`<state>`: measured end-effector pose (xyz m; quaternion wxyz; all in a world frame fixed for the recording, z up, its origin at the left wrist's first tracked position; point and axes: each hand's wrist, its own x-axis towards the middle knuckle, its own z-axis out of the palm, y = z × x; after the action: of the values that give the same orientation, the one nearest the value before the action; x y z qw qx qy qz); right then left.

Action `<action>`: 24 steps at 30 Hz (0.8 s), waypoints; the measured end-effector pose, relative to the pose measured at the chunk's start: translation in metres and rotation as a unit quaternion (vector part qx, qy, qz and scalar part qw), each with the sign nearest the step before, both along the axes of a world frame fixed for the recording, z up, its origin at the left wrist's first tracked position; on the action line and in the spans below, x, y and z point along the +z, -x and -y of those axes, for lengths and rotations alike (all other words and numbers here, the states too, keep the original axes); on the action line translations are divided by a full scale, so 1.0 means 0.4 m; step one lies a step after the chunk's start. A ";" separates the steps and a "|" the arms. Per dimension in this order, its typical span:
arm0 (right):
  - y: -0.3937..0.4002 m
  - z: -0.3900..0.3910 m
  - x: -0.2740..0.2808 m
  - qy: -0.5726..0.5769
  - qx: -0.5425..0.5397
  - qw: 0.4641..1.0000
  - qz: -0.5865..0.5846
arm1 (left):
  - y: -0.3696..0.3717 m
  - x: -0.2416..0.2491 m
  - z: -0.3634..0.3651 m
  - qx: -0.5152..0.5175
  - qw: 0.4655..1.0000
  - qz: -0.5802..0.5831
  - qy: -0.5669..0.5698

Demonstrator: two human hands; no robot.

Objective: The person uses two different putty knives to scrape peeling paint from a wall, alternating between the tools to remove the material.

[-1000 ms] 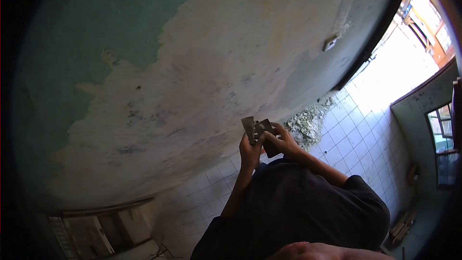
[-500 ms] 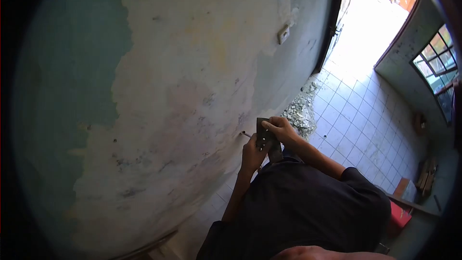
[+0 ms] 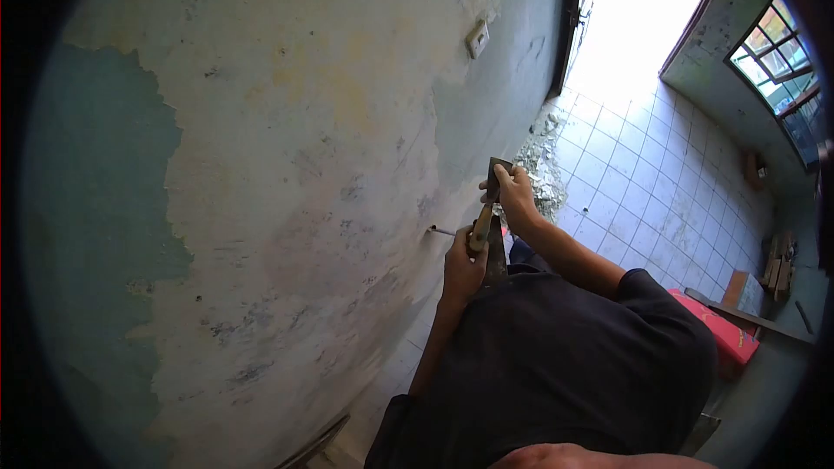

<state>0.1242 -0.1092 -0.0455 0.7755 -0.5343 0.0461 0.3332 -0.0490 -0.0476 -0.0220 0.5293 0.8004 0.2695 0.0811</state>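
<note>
My left hand [image 3: 463, 271] is closed around the pale handle of a putty knife [image 3: 479, 230] in front of my chest. With thumb and fingers, my right hand [image 3: 519, 195] grips the same knife by its dark, flat blade. Just below the handle, a second dark blade [image 3: 497, 260] shows between my left hand and my shirt; its other end is hidden. Close to the left hand, a thin rod [image 3: 443, 231] sticks out of a hole in the wall [image 3: 295, 139]. The wall has peeled green paint and a bare, stained patch.
Paint chips and rubble [image 3: 546, 178] lie on the tiled floor [image 3: 638, 182] along the wall. A switch plate [image 3: 477, 39] is mounted higher up, near the bright doorway [image 3: 638, 17]. A red box [image 3: 717, 326] and wood pieces [image 3: 779, 262] sit at right.
The putty knife has turned so its pale handle now shows. My right hand has moved up along with the blade; the left stays near the rod. The view has shifted slightly.
</note>
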 end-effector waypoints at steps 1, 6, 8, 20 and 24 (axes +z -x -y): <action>0.005 0.000 -0.032 0.006 -0.027 0.999 -0.024 | 0.001 -0.018 0.000 0.003 1.000 0.017 -0.024; 0.000 0.023 -0.097 0.022 -0.044 0.986 -0.161 | -0.002 -0.090 -0.029 0.065 0.997 -0.006 -0.048; -0.001 0.033 -0.118 0.008 0.003 0.967 -0.255 | -0.009 -0.079 -0.043 0.129 0.991 -0.008 -0.036; 0.023 0.041 -0.229 0.065 0.053 0.950 -0.299 | -0.103 0.131 -0.211 0.178 0.937 0.090 -0.286; -0.011 0.037 -0.153 0.017 0.050 0.940 -0.336 | -0.152 0.217 -0.284 0.184 0.814 0.141 -0.532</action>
<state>0.1285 -0.1240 -0.1065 0.6880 -0.4057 0.2828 0.5312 0.0116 0.0659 0.0649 0.0284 0.8725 0.2489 0.4195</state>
